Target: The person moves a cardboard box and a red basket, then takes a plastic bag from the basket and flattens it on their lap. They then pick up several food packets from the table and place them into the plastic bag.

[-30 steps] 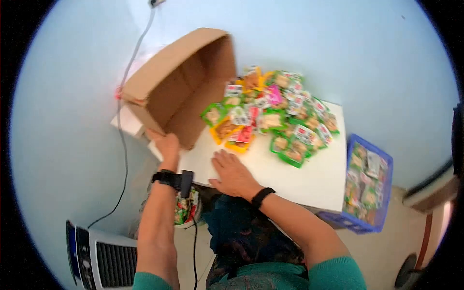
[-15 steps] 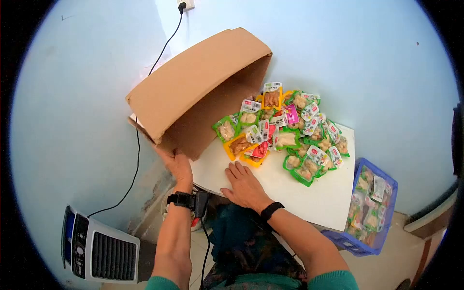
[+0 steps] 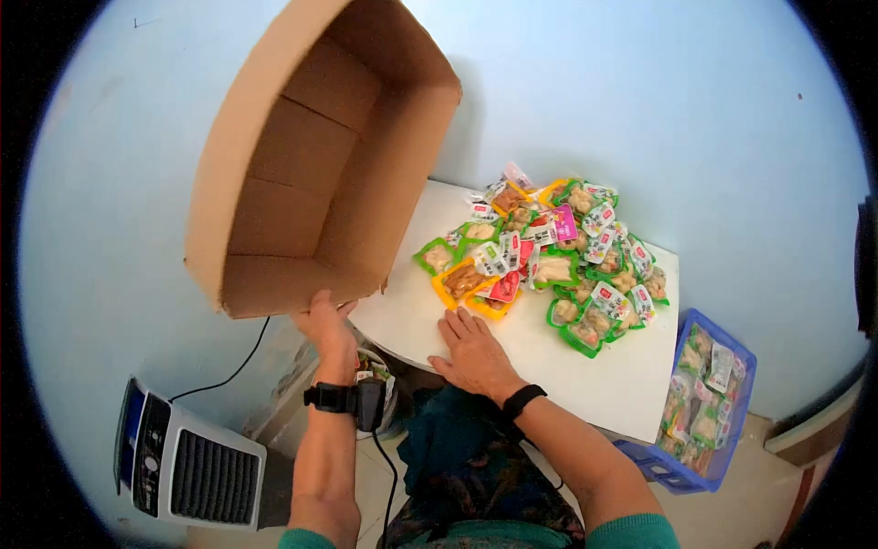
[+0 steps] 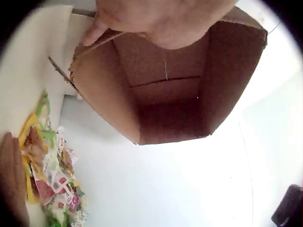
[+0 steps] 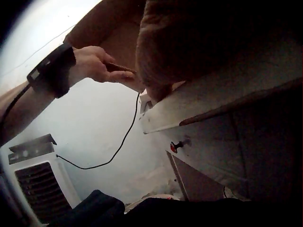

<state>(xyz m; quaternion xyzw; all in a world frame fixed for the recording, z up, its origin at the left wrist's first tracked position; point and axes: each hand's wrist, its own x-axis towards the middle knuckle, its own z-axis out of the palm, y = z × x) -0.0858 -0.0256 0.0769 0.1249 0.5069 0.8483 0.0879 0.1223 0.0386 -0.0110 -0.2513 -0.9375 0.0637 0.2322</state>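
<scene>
The left hand (image 3: 326,327) grips the lower edge of a large cardboard box (image 3: 302,165), raised and tilted at the table's left side, its inside facing the camera. In the left wrist view that hand (image 4: 165,19) covers part of the box's edge, and the box (image 4: 170,113) holds nothing visible. The right hand (image 3: 479,360) rests flat on the white table (image 3: 585,398), fingers extended beside a pile of packaged snacks (image 3: 553,270) in green, yellow and pink wrappers. From the right wrist the left hand (image 5: 97,66) shows with its thumb over the box edge.
A blue basket (image 3: 729,430) of similar packets stands right of the table, lower down. At lower left is an air cooler (image 3: 206,467) with a black cable (image 3: 233,373). Below the table's left edge sits a container (image 3: 391,407) with wrappers. Pale blue walls stand behind.
The left hand has swung the box up and leftward, away from the pile, so its inside shows more fully. The right hand stays on the table. The head view has shifted.
</scene>
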